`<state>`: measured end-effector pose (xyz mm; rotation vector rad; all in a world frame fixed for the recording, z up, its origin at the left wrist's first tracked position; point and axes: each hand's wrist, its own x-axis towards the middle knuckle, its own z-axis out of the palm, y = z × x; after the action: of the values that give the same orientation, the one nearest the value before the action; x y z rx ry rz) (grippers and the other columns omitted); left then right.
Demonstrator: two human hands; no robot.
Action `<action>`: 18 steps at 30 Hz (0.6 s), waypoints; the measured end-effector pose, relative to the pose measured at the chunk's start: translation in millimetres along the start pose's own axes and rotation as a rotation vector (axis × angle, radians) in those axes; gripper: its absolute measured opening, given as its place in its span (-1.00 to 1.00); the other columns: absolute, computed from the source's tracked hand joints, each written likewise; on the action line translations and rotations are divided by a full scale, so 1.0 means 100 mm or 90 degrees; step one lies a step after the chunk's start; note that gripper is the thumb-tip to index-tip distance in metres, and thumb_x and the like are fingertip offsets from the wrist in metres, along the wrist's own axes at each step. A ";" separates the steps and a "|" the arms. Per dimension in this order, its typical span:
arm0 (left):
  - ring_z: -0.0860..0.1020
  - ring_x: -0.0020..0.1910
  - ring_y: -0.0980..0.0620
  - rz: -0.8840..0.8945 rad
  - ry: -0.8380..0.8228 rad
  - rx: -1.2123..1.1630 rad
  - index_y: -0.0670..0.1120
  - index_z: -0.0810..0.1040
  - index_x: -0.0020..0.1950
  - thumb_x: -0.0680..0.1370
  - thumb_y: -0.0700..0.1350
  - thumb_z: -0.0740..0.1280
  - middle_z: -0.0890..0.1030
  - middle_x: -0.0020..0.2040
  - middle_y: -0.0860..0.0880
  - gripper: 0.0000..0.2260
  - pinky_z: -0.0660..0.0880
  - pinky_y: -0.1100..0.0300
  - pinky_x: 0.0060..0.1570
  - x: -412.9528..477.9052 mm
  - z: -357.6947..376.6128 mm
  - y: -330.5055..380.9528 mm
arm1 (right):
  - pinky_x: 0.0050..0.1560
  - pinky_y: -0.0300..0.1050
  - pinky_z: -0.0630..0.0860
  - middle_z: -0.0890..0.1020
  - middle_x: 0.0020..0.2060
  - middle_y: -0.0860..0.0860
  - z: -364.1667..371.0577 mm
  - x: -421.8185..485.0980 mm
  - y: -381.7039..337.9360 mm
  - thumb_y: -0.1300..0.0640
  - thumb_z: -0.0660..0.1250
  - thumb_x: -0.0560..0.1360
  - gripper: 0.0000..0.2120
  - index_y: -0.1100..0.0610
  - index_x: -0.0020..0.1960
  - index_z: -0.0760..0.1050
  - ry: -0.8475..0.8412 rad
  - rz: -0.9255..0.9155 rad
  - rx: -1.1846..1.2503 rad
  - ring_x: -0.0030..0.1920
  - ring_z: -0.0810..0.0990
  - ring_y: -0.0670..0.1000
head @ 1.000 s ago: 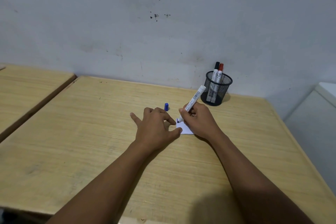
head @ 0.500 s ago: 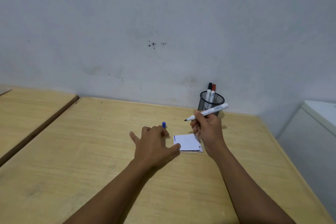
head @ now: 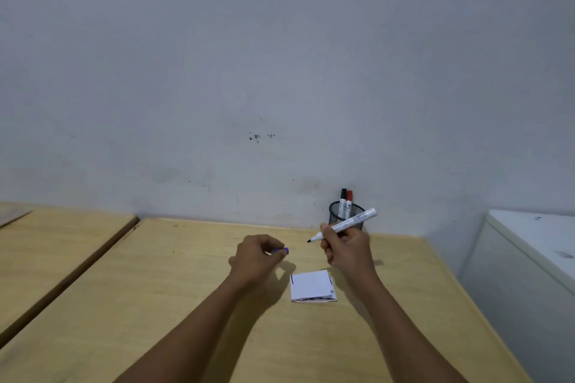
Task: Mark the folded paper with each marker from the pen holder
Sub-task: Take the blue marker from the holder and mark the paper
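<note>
The folded white paper (head: 312, 286) lies on the wooden table (head: 186, 305) between my hands, with a dark line near its left edge and another near its right edge. My right hand (head: 348, 246) holds an uncapped white marker (head: 348, 224) above the table, tip pointing left. My left hand (head: 257, 256) is closed on the blue marker cap (head: 281, 250), just left of the paper. A black mesh pen holder (head: 346, 217) stands by the wall behind my right hand, with a black-capped marker (head: 343, 202) and a red-capped marker (head: 349, 204) in it.
A second wooden table (head: 53, 246) sits to the left across a narrow gap. A white cabinet (head: 529, 264) stands past the table's right edge. The grey wall (head: 280, 71) runs along the back.
My right hand lifted the marker off the paper and turned it sideways. My left hand left the paper and closed on the blue cap. The view tilted up.
</note>
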<state>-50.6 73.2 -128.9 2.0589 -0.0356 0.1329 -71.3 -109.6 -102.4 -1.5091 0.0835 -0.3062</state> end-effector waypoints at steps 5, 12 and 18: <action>0.63 -0.22 0.17 0.037 -0.040 -0.270 -0.14 0.72 -0.07 0.46 -0.22 0.51 0.73 -0.15 -0.08 -0.92 0.52 0.34 -0.19 -0.19 -0.10 0.34 | -0.55 -0.22 0.30 0.56 -0.45 0.08 0.07 -0.08 -0.16 0.16 0.38 0.57 -0.76 0.23 -0.24 0.56 -0.010 -0.018 -0.003 -0.53 0.40 -0.03; 0.65 -0.22 0.19 0.073 -0.065 -0.308 -0.16 0.72 -0.04 0.45 -0.23 0.52 0.74 -0.17 -0.02 -0.89 0.49 0.41 -0.25 -0.27 -0.09 0.61 | -0.49 -0.21 0.32 0.55 -0.43 0.06 0.03 -0.17 -0.39 0.11 0.39 0.57 -0.77 0.26 -0.16 0.56 -0.071 -0.041 -0.007 -0.49 0.41 -0.04; 0.65 -0.22 -0.03 0.229 0.002 -0.150 -0.04 0.73 -0.12 0.44 -0.19 0.53 0.72 -0.24 0.02 -0.93 0.55 0.19 -0.22 -0.26 0.00 0.73 | -0.42 -0.16 0.30 0.49 -0.45 0.03 -0.07 -0.17 -0.49 0.06 0.39 0.57 -0.74 0.22 -0.20 0.56 -0.085 0.016 0.042 -0.49 0.37 -0.04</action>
<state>-82.1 38.3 -67.8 1.7994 -0.4017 0.3372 -96.4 -113.9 -56.8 -1.4580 -0.0137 -0.1853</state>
